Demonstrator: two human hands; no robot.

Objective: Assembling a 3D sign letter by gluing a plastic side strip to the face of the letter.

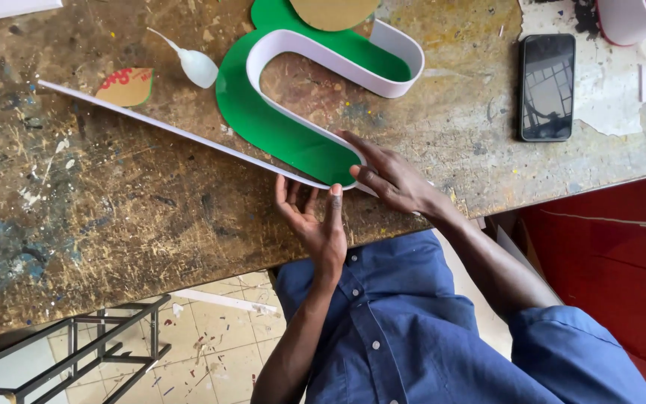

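**Meanwhile, two hands pressed a white strip against a green letter shape**

Down on the scarred, paint-flecked wooden workbench (pixel 114 217) lay a flat green cut-out (pixel 278 127), curved like a hook, with a white plastic strip (pixel 188 135) standing on edge along its border. One stretch of the strip ran long and straight across the bench toward the upper left; another followed the inner curve of the green piece and looped round near the top.

The left hand (pixel 315 217) sat at the near edge of the bench, palm turned up and fingers spread, its fingertips touching the strip just where it met the lower tip of the green shape. It gripped nothing; it only propped the strip from outside. The right hand (pixel 394 179) lay just beside it, fingers held out fairly straight and narrow, the fingertips resting on the white strip and the green tip from the other side. Neither hand was closed around anything.

Near the green piece, toward the upper left, lay a small clear squeeze bottle (pixel 192 63) with a thin nozzle, and beside that a brown paper scrap (pixel 127 87) with red marks. A dark phone (pixel 547 86) lay face up well apart to the right. The person wore a blue buttoned shirt (pixel 413 329). Below the bench showed a tiled floor (pixel 218 344) and a black metal frame (pixel 99 352).
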